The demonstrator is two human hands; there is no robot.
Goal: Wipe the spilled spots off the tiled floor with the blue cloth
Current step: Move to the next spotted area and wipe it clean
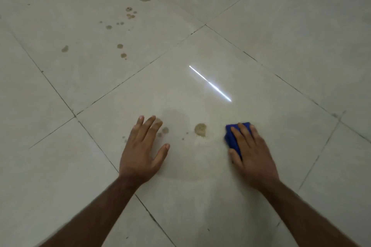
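Observation:
My right hand presses flat on a folded blue cloth on the pale tiled floor; only the cloth's left edge and top corner show past my fingers. A brown spill spot lies just left of the cloth, with tiny specks beside it. My left hand rests flat on the floor, fingers spread, holding nothing. Small brown spots sit right by its fingertips. Several more brown spots are scattered over the far left tile.
Dark grout lines cross the floor diagonally. A bright streak of reflected light lies on the tile ahead of my hands. A faint damp smear shows beyond my left fingertips.

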